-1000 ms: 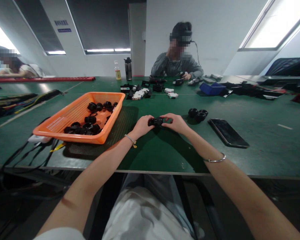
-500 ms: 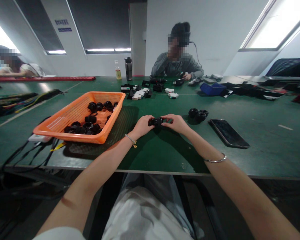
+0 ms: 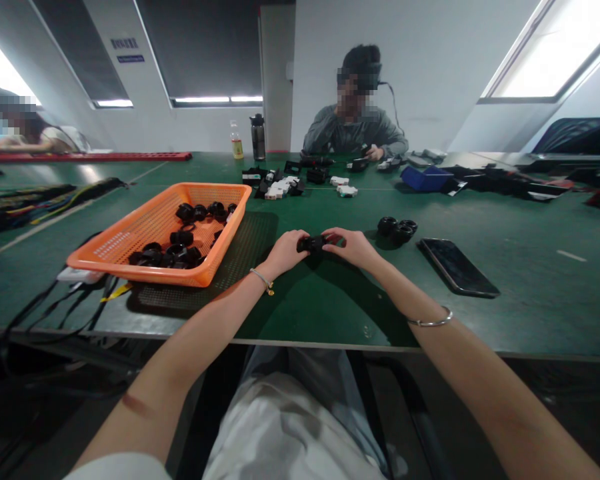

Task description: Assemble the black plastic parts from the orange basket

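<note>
Between my two hands, just over the green table (image 3: pixel 300 313), is a small black round plastic fitting (image 3: pixel 312 245). My left hand (image 3: pixel 289 252) grips its left end, thumb and fingers closed around it. On the other side my right hand (image 3: pixel 349 247) pinches the right end with thumb and fingertips. Fine detail of the part is too small and dark to make out. A cluster of similar black fittings (image 3: pixel 397 231) sits to the right of my right hand. More black fittings (image 3: pixel 177 255) lie in an orange plastic basket (image 3: pixel 120 230) at the left.
A phone (image 3: pixel 459 267) lies at the right. Farther back are white and black parts (image 3: pixel 280 187), a blue box (image 3: pixel 425 179), a drink bottle (image 3: pixel 237 143) and a dark flask (image 3: pixel 258 138). A person (image 3: pixel 355 120) sits opposite. Cables (image 3: pixel 35 300) run beside the basket.
</note>
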